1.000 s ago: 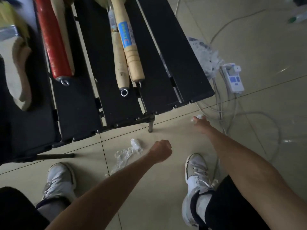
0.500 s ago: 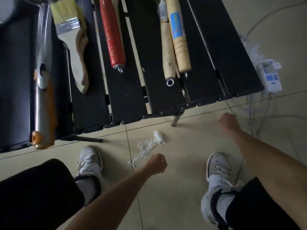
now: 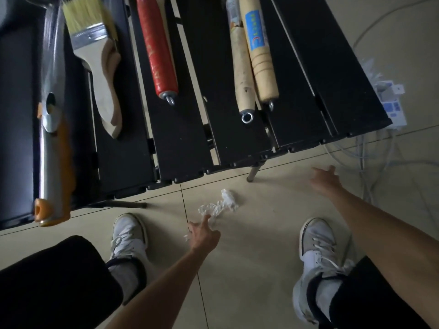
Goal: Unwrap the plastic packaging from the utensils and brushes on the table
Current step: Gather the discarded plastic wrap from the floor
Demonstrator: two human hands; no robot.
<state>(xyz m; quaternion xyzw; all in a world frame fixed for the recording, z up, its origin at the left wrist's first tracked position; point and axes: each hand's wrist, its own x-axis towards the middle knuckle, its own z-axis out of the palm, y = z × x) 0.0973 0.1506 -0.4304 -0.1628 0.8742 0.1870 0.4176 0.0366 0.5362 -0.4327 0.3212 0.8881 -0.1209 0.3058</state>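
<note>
Crumpled plastic [image 3: 218, 205] lies on the floor [image 3: 261, 233]; a paintbrush [image 3: 95, 65], red handle [image 3: 156, 48] and 2 wooden handles [image 3: 241, 67] [image 3: 261, 55] rest on the table [image 3: 185, 115].

Red handle [image 3: 156, 48] — cut off at top edge.

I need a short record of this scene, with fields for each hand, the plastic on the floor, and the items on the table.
left grip: open, fingers stretched to the crumpled plastic wrap
right grip: open, holds nothing, near the table leg
wrap place: on the tiled floor, in front of the table
table: black slats; bears paintbrush, red handle, plain wooden handle, blue-labelled wooden handle, orange-and-silver tool
</note>
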